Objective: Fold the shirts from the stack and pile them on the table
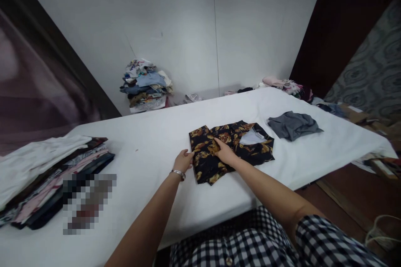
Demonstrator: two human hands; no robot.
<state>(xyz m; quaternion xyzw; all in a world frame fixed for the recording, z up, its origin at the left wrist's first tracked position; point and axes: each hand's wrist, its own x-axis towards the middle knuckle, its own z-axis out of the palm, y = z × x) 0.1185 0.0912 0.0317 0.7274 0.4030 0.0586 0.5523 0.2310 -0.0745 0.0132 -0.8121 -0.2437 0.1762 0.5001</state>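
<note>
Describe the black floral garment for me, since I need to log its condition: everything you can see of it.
The black floral garment is soft, thin-looking cloth, black with golden-brown flowers. It lies flat and partly folded on the white table, a pale grey patch, seemingly its inner side, showing near the top right. The left hand touches its left edge; the right hand presses flat on its middle. A grey garment lies apart to its right.

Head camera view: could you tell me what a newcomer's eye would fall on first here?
First, the black and gold floral garment at the middle of the white table, with the left hand at its edge and the right hand pressing on it. Then the folded stack at left and grey garment at right.
</note>
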